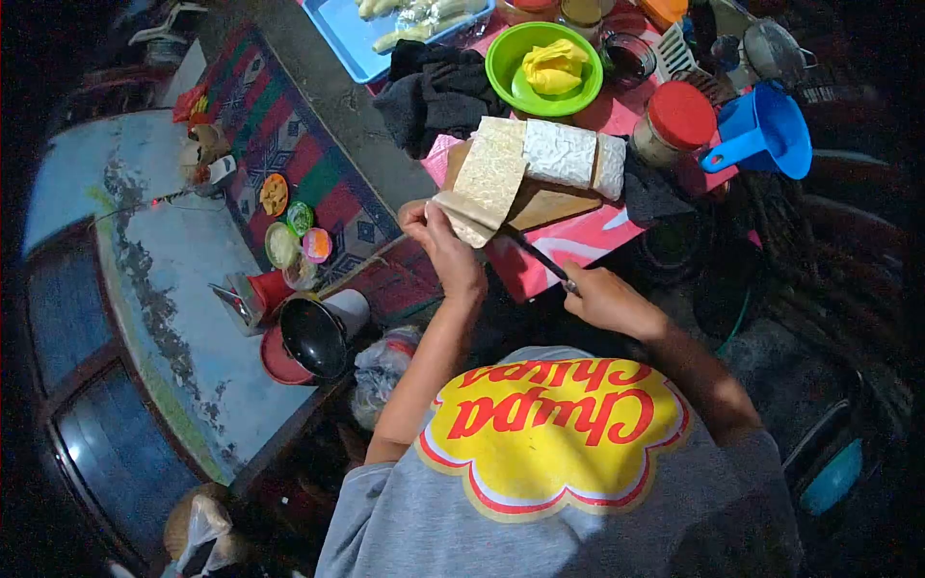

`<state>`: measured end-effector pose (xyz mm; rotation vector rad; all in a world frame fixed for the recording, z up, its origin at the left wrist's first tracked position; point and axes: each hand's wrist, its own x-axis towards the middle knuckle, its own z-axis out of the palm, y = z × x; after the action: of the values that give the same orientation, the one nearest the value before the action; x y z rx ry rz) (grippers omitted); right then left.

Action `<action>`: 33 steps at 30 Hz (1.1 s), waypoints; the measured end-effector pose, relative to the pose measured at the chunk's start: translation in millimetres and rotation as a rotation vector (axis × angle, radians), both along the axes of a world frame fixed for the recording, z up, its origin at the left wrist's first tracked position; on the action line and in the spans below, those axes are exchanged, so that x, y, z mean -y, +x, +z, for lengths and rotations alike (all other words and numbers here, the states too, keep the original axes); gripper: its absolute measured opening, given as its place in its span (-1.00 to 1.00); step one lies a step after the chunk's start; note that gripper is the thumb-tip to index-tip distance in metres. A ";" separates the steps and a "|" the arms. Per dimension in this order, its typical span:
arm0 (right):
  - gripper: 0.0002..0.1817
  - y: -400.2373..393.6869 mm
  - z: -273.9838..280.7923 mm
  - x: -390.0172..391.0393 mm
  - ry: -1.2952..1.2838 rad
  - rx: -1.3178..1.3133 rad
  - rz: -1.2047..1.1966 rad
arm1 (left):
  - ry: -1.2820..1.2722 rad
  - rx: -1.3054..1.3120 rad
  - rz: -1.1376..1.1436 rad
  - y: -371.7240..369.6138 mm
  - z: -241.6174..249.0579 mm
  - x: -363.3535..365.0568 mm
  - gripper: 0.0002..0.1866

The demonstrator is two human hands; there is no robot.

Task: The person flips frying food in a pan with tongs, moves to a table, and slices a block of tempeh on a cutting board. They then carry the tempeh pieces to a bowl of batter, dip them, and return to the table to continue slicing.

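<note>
My left hand (445, 249) is closed on the curled near edge of a tan sheet of wrapping paper (496, 164), whose far part lies flat and speckled. My right hand (614, 303) grips a knife (540, 255); its dark length points up and left toward the sheet, and its tip is hidden near the paper. Beside the paper lies a white, bumpy block that looks like tempeh (559, 152), with a shorter cut piece (609, 166) at its right end. Beneath them a wooden cutting board (547, 208) shows partly, on a pink and white cloth (578, 237).
Behind the board stand a green bowl (501, 67) holding a yellow bundle, and a dark cloth (434, 96). A red-lidded jar (679, 116) and a blue scoop (771, 135) are to the right. Small food dishes (282, 246) and a black bowl (315, 334) sit at left.
</note>
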<state>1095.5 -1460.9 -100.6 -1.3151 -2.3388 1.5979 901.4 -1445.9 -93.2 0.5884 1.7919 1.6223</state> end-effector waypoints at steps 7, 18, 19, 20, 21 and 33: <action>-0.72 -17.8 54.5 -18.2 0.028 -0.042 -0.063 | 0.010 -0.344 -0.005 -6.7 -29.9 5.8 -0.72; -0.75 -47.4 72.3 -15.8 0.264 0.115 0.050 | 0.048 -0.216 0.030 -4.0 -30.1 4.6 -0.72; -0.75 -48.0 72.1 -15.2 0.263 0.116 0.049 | 0.045 -0.262 0.022 -4.1 -31.0 4.8 -0.69; -0.75 -48.6 71.5 -14.3 0.285 0.131 0.053 | 0.043 -0.261 0.020 -3.4 -29.3 4.4 -0.69; -0.75 -49.0 70.6 -13.4 0.307 0.147 0.055 | 0.038 -0.284 0.019 -2.3 -27.5 4.4 -0.69; -0.85 -62.4 62.9 -14.3 0.408 0.180 0.040 | 0.006 -0.291 0.024 1.6 -16.5 2.9 -0.68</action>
<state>1033.1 -1446.6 -37.7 -1.3658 -2.6190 0.9636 903.0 -1448.8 -109.8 0.8446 2.0079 1.6240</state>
